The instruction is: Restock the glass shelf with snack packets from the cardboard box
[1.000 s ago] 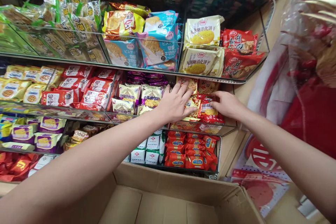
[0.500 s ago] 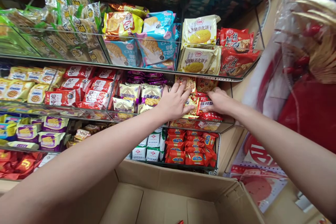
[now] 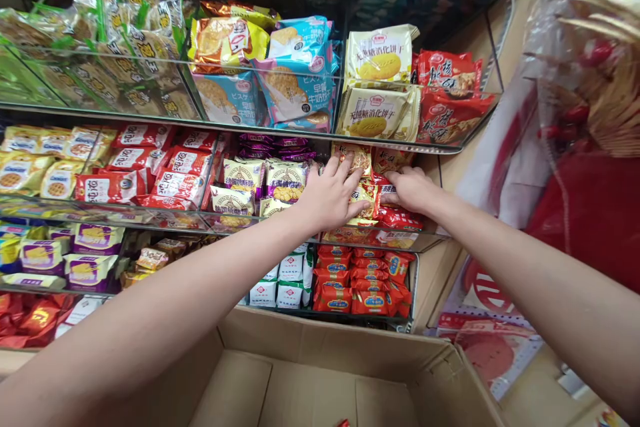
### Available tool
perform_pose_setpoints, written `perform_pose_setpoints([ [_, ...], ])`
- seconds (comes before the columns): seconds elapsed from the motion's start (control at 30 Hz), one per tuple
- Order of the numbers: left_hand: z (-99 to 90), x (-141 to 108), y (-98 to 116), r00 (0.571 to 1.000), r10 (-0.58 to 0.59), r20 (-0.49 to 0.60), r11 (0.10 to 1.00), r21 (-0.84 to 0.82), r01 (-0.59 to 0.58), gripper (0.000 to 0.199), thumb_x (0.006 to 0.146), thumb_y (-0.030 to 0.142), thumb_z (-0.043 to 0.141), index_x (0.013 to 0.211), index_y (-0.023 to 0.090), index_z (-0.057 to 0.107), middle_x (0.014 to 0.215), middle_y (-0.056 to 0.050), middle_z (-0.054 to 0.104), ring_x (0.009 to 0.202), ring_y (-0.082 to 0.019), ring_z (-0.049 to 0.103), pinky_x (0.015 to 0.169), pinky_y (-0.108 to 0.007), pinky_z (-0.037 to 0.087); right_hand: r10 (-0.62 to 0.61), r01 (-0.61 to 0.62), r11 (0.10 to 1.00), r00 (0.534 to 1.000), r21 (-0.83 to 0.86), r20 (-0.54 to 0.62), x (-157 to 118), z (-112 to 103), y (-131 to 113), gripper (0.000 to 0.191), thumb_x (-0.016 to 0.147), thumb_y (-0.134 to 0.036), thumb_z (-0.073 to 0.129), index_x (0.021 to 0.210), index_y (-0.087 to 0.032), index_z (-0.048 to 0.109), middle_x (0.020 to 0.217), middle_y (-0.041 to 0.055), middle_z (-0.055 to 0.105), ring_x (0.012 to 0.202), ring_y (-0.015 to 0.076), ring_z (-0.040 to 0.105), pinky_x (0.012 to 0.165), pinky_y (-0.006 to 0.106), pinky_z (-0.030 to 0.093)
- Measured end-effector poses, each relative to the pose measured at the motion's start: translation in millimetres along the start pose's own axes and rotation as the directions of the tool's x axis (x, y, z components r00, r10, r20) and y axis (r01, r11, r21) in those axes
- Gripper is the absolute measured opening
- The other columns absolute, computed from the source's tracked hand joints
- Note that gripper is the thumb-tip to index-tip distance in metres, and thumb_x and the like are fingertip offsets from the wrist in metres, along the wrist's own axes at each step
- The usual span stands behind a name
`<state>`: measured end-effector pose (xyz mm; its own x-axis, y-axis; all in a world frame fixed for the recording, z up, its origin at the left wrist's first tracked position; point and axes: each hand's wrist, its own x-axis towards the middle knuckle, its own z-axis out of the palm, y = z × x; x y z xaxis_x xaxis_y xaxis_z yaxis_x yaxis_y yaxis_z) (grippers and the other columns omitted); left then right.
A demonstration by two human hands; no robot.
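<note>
On the middle shelf, my left hand [image 3: 334, 195] lies with its fingers spread on gold-and-red snack packets [image 3: 367, 197]. Just right of it, my right hand [image 3: 411, 189] rests on the red packets [image 3: 397, 218] of the same bin, its fingers bent down over them, and the fingertips partly cover a packet. Cream-and-purple packets [image 3: 287, 180] sit left of my left hand. Above both hands, the upper shelf holds cream biscuit packets [image 3: 379, 57] and red packets [image 3: 443, 119].
Below my arms is an open cardboard box [image 3: 310, 387]. Clear shelf fronts [image 3: 280, 123] run across the view. Red packets [image 3: 333, 299] fill part of the lower shelf. A plastic-wrapped item [image 3: 595, 80] hangs at the right.
My right hand has shifted slightly left over the red packets and covers more of one. My left hand has hardly moved. The view has shifted slightly.
</note>
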<state>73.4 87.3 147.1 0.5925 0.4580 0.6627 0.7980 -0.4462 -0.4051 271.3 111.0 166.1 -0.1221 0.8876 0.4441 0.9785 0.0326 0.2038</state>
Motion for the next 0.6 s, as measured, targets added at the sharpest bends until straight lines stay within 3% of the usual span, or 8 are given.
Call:
perform_pose_setpoints([
  [0.17,-0.8,-0.1,0.1,1.000,-0.007,-0.013,1.000,-0.016,0.007,0.062,0.087,0.056,0.033,0.135,0.017,0.034,0.144,-0.015,0.031,0.128,-0.033,0.028,0.095,-0.050,0.032,0.015,-0.016,1.000,0.999,0.022,0.037,1.0,-11.1,1.5,0.065,0.065,-0.043,0.071,0.120,-0.013,0.051,0.107,0.0181,0.057,0.102,0.0312,0.053,0.080,0.037,0.045],
  [0.33,1.3,-0.9,-0.1,0.999,-0.002,-0.035,0.999,-0.045,0.000,0.063,0.087,0.056,0.032,0.137,0.017,0.029,0.147,-0.014,0.026,0.132,-0.034,0.021,0.097,-0.052,0.029,0.114,-0.113,0.993,0.993,0.033,-0.010,-0.1,-19.4,-1.0,0.063,0.066,-0.047,0.069,0.113,-0.007,0.054,0.107,0.0237,0.055,0.100,0.0360,0.055,0.078,0.043,0.046],
  [0.47,4.7,-0.6,0.1,0.998,0.011,-0.058,0.998,-0.060,-0.015,0.063,0.087,0.055,0.032,0.136,0.016,0.033,0.145,-0.015,0.030,0.131,-0.034,0.022,0.094,-0.051,0.031,0.117,-0.113,0.990,0.992,0.087,-0.041,7.1,-16.8,-1.7,0.061,0.069,-0.045,0.068,0.114,-0.005,0.054,0.109,0.0254,0.056,0.105,0.0387,0.052,0.082,0.047,0.045],
  [0.53,5.9,0.0,0.5,0.998,0.016,-0.060,0.998,-0.064,-0.020,0.063,0.087,0.054,0.034,0.136,0.015,0.033,0.144,-0.016,0.031,0.130,-0.035,0.025,0.092,-0.050,0.032,0.104,-0.098,0.986,0.994,0.134,-0.034,13.3,-14.2,0.7,0.060,0.064,-0.044,0.072,0.107,-0.004,0.058,0.104,0.0234,0.060,0.104,0.0380,0.053,0.083,0.046,0.044],
  [0.6,6.4,0.7,1.2,0.999,0.024,-0.048,0.997,-0.068,-0.027,0.063,0.087,0.054,0.034,0.136,0.014,0.033,0.144,-0.017,0.030,0.129,-0.035,0.026,0.092,-0.051,0.031,0.104,-0.086,0.970,0.992,0.229,-0.070,18.6,-12.4,4.6,0.053,0.068,-0.049,0.063,0.092,-0.002,0.064,0.094,0.0192,0.064,0.101,0.0345,0.057,0.083,0.042,0.043],
])
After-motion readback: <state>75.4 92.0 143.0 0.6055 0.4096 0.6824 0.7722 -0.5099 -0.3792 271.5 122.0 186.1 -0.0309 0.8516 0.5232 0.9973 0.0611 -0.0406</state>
